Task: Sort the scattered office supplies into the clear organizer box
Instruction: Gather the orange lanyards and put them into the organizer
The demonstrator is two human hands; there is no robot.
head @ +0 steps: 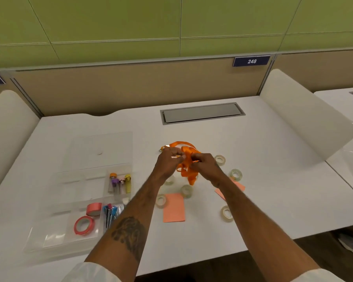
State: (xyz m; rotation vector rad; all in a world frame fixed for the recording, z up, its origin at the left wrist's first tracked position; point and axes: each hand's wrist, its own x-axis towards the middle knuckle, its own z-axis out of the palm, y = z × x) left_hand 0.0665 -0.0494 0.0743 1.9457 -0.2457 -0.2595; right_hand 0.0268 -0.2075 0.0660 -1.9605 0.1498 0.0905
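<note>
The box (55, 239) sits near left on the worktop (263, 169), with red tapes (83, 225) in a near compartment. Clear tapes (227, 213) and a note (174, 207) lie scattered near centre. Just beyond and above them, the left hand (167, 161) and right hand (204, 163) hold a bunched orange lanyard (186, 152) between them, fingers (176, 153) curled and pinching its loops. Its strands hang down towards the worktop. The box lies left of and nearer than the lanyard, so the left hand seems better placed to carry it over.

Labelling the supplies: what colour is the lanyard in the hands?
The lanyard is orange; head view.
</note>
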